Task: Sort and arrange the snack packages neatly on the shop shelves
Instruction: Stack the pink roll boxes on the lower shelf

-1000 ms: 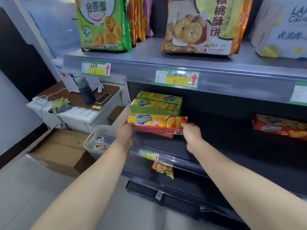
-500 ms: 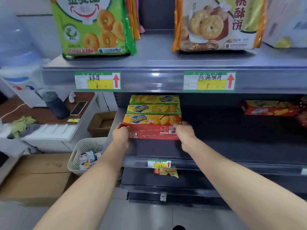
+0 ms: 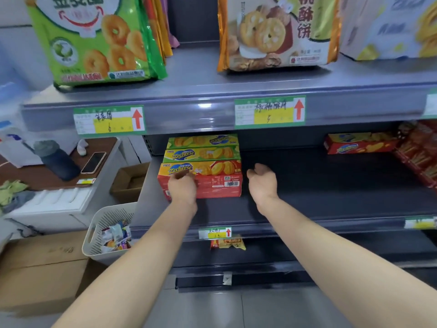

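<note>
A red and yellow Zecheese biscuit box [image 3: 217,183] stands on the dark middle shelf [image 3: 307,209], in front of two green Zecheese boxes [image 3: 203,153] lined up behind it. My left hand [image 3: 182,187] lies against the red box's front left part, its fingers curled over the top edge. To the right of the box, my right hand [image 3: 261,183] hovers above the shelf, apart from the box, with its fingers loosely curled and nothing in them.
Another red biscuit box [image 3: 359,144] lies at the shelf's back right beside red packets [image 3: 418,157]. Large biscuit bags [image 3: 94,39] stand on the upper shelf. A small packet [image 3: 228,242] sits on the lower shelf. A white basket [image 3: 104,223] of snacks and cardboard boxes [image 3: 35,268] stand on the floor at left.
The red box was set down on the shelf in front of the green boxes. My right hand let go and moved right; my left hand shifted from the box's end to its front.
</note>
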{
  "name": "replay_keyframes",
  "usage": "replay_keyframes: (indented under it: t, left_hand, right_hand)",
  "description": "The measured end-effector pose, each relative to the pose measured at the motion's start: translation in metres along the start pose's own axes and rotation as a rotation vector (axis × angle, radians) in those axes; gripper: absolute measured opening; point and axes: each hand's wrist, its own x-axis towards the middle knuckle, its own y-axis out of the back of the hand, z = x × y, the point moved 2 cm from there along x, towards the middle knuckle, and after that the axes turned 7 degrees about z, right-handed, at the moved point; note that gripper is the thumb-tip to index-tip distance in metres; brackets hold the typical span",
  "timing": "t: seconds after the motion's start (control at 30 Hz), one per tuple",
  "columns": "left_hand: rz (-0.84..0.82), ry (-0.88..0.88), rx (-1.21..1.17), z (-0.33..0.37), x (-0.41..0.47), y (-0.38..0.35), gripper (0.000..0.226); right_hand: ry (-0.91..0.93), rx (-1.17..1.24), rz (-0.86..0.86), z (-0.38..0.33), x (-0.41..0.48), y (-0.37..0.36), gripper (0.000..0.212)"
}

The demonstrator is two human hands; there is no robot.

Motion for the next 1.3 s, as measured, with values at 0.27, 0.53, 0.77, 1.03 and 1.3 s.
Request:
replay_keyframes:
  t: [0.27,0.53,0.77,1.03,1.3]
  left_hand:
    - [-0.420,0.040,0.189,-0.038,-0.104,-0.100,0.017]
    - [-0.558,0.115,0.315,-0.102,-0.216,-0.215,0.020]
    - [-0.503,0.159,0.329,-0.141,-0.265,-0.288,0.015]
    - [-0.456,0.089,0.389,-0.156,-0.248,-0.339,0.030]
    - [-0.456,0.057,0.392,-0.187,-0.202,-0.384,0.037]
  right_hand:
    - [0.052,0.016,0.067,0.010,0.029,0.111,0.044]
    - [-0.002,0.050,0.174,0.036,0.090,0.279,0.040]
    - [-0.035,0.046,0.120,0.054,0.147,0.369,0.046]
    - [-0.032,0.005,0.069,0.058,0.207,0.380,0.051]
    - [-0.064,-0.009,0.061,0.075,0.282,0.365,0.059]
